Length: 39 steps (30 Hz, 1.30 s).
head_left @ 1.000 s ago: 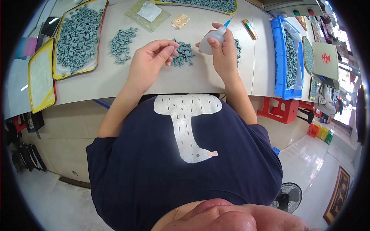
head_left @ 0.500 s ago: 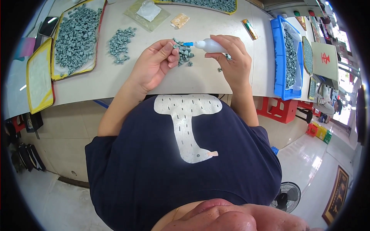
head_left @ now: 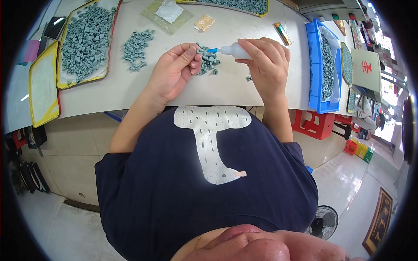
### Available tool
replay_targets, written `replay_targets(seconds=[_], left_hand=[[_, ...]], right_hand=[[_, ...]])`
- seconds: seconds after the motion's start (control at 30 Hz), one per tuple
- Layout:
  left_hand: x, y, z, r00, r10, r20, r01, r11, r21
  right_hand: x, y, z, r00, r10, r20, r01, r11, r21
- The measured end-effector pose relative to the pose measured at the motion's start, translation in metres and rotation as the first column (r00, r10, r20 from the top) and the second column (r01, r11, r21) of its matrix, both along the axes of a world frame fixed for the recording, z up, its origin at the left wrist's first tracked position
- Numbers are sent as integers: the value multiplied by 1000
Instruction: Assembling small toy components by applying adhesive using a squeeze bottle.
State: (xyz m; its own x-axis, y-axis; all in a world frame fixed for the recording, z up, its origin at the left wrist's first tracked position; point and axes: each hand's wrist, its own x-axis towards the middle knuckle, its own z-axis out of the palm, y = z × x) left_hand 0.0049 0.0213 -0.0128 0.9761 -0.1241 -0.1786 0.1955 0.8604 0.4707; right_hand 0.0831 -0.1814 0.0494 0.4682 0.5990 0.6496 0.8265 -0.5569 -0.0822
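My left hand (head_left: pixel 175 71) is closed in a pinch, thumb against forefinger, on a small grey-green piece (head_left: pixel 199 51) at its fingertips. From the other side, my right hand (head_left: pixel 271 63) grips a white squeeze bottle (head_left: pixel 234 51), held almost level. Its narrow blue tip (head_left: pixel 212 50) points left at the pinched piece, very close to it; whether they touch I cannot tell. Beneath and behind the tip lies a small pile of grey-green pieces (head_left: pixel 209 64) on the white table (head_left: pixel 230 89). One loose piece (head_left: pixel 249 78) rests beside my right wrist.
Left of my hands is another heap of pieces (head_left: pixel 136 50), then a full yellow-rimmed tray (head_left: pixel 111 39) and a second tray (head_left: pixel 43 87). A plastic bag (head_left: pixel 178 26), a patterned packet (head_left: pixel 204 22) and a slim tube (head_left: pixel 282 33) lie farther back. A blue bin (head_left: pixel 314 65) stands right.
My right hand has shifted slightly right and turned a little on the bottle. The blue tip stays close to the piece in my left hand, which has barely moved.
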Motion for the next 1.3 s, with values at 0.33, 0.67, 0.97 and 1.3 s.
replay_targets(seconds=[0.33, 0.67, 0.97, 1.3], left_hand=[[1, 6, -7, 1000, -9, 1, 9, 1000, 9], [0, 6, -11, 999, -36, 13, 37, 999, -21], [1, 2, -9, 998, -47, 39, 47, 999, 4], [0, 5, -8, 997, -59, 38, 59, 998, 4]], right_hand=[[0, 5, -2, 1000, -3, 0, 3, 1000, -7], [23, -1, -43, 791, 86, -606, 212, 891, 402], [23, -2, -34, 746, -54, -663, 203, 968, 150], [7, -36, -17, 677, -368, -637, 128, 912, -390]])
